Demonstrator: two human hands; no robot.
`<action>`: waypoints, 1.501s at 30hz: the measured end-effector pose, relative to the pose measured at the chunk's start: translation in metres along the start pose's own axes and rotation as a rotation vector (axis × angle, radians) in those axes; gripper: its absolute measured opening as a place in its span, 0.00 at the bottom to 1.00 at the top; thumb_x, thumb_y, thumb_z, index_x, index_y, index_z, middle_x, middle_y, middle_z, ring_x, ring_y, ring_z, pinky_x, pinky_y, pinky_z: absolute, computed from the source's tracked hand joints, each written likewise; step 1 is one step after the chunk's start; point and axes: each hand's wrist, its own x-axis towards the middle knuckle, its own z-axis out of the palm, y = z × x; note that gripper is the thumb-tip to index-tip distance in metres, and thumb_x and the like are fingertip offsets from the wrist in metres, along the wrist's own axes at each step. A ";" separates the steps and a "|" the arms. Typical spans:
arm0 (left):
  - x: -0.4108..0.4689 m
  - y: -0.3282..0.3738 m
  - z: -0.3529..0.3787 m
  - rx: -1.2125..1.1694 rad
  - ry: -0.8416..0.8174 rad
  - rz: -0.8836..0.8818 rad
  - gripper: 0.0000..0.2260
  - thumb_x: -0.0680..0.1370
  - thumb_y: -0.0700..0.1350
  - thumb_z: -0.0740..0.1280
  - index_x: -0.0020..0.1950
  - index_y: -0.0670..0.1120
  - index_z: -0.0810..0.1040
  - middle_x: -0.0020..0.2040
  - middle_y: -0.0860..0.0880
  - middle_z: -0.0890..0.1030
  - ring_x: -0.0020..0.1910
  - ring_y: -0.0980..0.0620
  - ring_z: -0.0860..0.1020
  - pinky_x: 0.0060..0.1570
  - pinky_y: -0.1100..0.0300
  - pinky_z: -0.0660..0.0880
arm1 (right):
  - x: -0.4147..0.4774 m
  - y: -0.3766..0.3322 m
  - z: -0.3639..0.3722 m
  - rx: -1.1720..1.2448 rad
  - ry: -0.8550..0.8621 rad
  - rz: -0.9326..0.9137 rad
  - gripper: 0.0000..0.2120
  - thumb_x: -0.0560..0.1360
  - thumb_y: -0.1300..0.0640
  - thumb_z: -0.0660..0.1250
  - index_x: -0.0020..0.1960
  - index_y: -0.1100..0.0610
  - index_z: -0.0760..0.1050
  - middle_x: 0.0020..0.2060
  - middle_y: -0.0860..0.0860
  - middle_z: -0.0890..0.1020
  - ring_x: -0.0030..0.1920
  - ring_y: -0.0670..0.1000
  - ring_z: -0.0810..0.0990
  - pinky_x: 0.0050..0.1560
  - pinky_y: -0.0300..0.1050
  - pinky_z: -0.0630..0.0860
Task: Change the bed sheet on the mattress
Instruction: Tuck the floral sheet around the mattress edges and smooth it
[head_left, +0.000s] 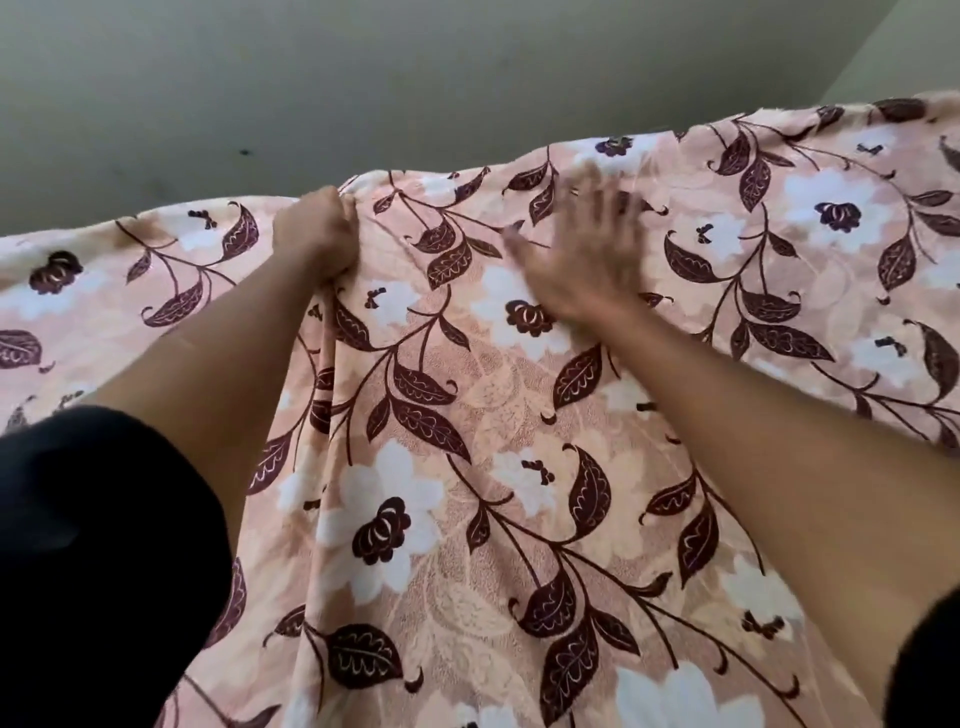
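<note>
Pink floral cotton sheet is spread but rumpled; left hand clenches its far edge, right hand flat, blurred, fingers released. Tucking remains, I'd judge.

Probably a bedroom: floral bed sheet

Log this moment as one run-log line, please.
left grip: holds sheet at far edge | right grip: flat on sheet, blurred | step: spreading sheet

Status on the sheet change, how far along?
Done: floral sheet lies spread wide. In hand: left hand grips a bunched fold at the far edge; right hand, open and motion-blurred, lies on the cloth. Left: creases below the grip, wavy far edge by the wall.
</note>
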 end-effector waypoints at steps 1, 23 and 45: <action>0.001 0.001 -0.001 -0.015 -0.014 -0.018 0.22 0.83 0.50 0.48 0.61 0.34 0.70 0.63 0.32 0.72 0.62 0.35 0.70 0.59 0.49 0.66 | 0.005 0.012 -0.001 -0.003 -0.045 0.056 0.39 0.75 0.30 0.38 0.77 0.54 0.39 0.76 0.57 0.41 0.75 0.58 0.39 0.72 0.58 0.36; 0.012 0.051 -0.019 0.068 0.278 0.015 0.16 0.81 0.47 0.58 0.64 0.40 0.67 0.64 0.38 0.72 0.64 0.38 0.68 0.58 0.46 0.67 | 0.009 0.023 0.011 0.013 0.020 0.034 0.35 0.75 0.32 0.37 0.77 0.48 0.40 0.76 0.54 0.41 0.75 0.58 0.38 0.73 0.59 0.37; -0.192 -0.014 0.004 -0.236 0.009 -0.105 0.34 0.79 0.61 0.53 0.76 0.41 0.47 0.77 0.42 0.49 0.76 0.44 0.47 0.74 0.45 0.47 | -0.129 -0.046 -0.014 0.155 -0.138 -0.184 0.28 0.78 0.37 0.36 0.73 0.45 0.32 0.73 0.50 0.35 0.74 0.54 0.36 0.71 0.58 0.31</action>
